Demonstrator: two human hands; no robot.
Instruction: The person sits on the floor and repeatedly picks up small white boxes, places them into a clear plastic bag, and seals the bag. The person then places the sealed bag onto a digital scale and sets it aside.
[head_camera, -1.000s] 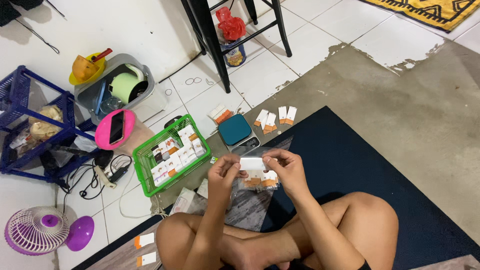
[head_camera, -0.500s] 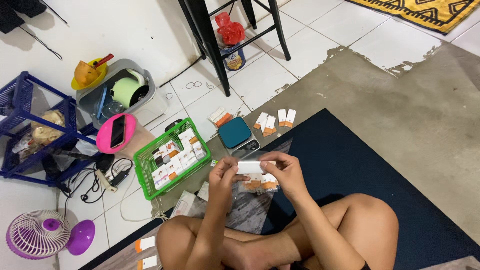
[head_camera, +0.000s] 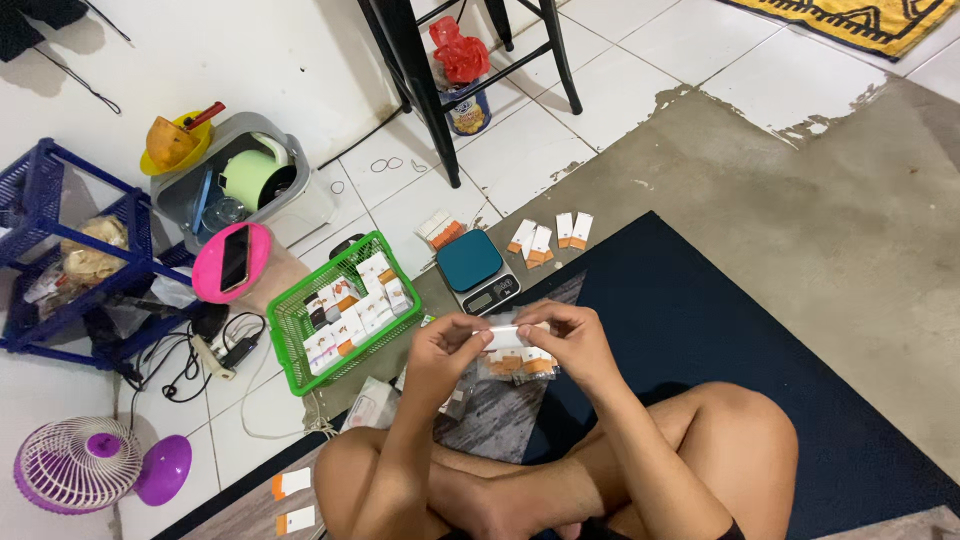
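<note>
I sit cross-legged on a dark blue mat (head_camera: 700, 330). My left hand (head_camera: 447, 352) and my right hand (head_camera: 568, 343) together pinch the top edge of a small clear plastic pouch (head_camera: 510, 350) with white and orange packets inside, held above my lap. Just beyond my hands stands a small digital scale (head_camera: 477, 270) with a teal platform. To its left, a green plastic basket (head_camera: 296, 340) holds several white and orange packets (head_camera: 352, 305). More such packets (head_camera: 548, 237) lie loose on the floor behind the scale.
A pink round tray carrying a phone (head_camera: 231, 262), a grey tub (head_camera: 180, 200) of dishes, a blue wire rack (head_camera: 60, 250), a purple fan (head_camera: 85, 465), cables with a power strip (head_camera: 215, 350) lie left. Black stool legs (head_camera: 420, 90) stand behind.
The view shifted slightly. My hands stayed together on the pouch, working along its top edge, with the pouch a little lower over my lap.
</note>
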